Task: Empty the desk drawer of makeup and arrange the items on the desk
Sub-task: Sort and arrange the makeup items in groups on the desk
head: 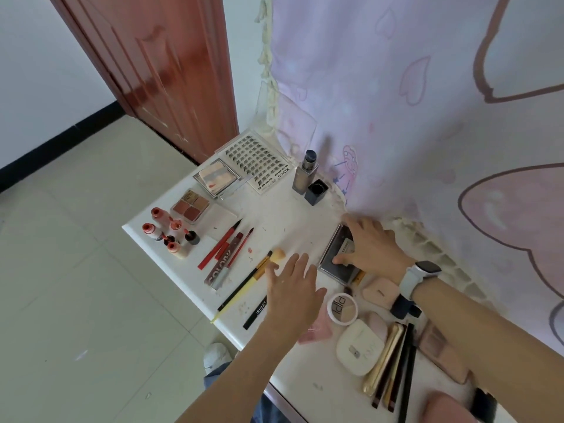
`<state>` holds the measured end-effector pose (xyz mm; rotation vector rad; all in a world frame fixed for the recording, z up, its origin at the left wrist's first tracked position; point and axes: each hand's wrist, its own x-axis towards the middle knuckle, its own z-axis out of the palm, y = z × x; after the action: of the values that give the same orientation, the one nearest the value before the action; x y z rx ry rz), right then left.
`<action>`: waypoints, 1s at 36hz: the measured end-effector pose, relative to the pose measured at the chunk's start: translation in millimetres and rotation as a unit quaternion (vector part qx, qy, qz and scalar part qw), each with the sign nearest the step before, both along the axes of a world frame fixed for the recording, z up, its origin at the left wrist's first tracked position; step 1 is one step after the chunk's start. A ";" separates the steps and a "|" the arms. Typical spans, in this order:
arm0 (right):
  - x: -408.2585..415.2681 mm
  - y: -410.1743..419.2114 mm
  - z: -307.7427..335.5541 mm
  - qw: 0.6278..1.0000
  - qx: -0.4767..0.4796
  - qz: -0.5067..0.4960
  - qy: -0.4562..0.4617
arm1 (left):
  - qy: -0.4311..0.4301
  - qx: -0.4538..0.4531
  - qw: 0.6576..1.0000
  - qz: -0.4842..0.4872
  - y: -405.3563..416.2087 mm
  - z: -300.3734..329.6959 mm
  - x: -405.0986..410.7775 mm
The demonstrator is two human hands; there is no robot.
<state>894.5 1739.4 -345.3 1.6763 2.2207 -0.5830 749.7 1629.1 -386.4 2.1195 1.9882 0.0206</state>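
Note:
Makeup lies spread over the white desk (pixel 274 215). My right hand (pixel 370 247) rests on a dark flat palette (pixel 331 262) near the desk's middle, thumb and fingers curled round its edges. My left hand (pixel 293 285) hovers with fingers spread above a yellow-handled brush (pixel 244 288) and a black pencil (pixel 254 312), holding nothing. At the far left stand several small red-capped bottles (pixel 169 235), beside an eyeshadow quad (pixel 190 206), red pencils (pixel 219 244) and a lash tray (pixel 256 158). The drawer is out of view.
A foundation bottle (pixel 305 174) and its dark cap (pixel 317 190) stand by the pink curtain (pixel 427 117). Compacts (pixel 358 346), a round powder (pixel 341 308), a pink puff case (pixel 380 291) and slim gold and black sticks (pixel 393 361) crowd the near right. A red door (pixel 158 65) is behind.

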 end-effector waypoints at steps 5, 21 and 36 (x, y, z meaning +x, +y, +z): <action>0.2 -1.8 -4.4 0.999 -0.008 -0.030 0.012 | 0.003 0.017 1.000 0.013 -1.6 -4.6 9.1; 8.0 -15.8 62.5 0.913 0.001 -0.189 0.362 | -0.319 0.035 0.944 0.074 6.1 42.1 -4.6; -31.1 -64.2 81.6 0.866 -0.072 -0.173 0.463 | -0.805 -0.179 0.474 0.308 9.5 69.4 -30.2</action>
<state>863.5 1675.2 -263.7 1.9652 2.2921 -1.9414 719.5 1638.6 -317.0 0.2361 0.9960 1.1039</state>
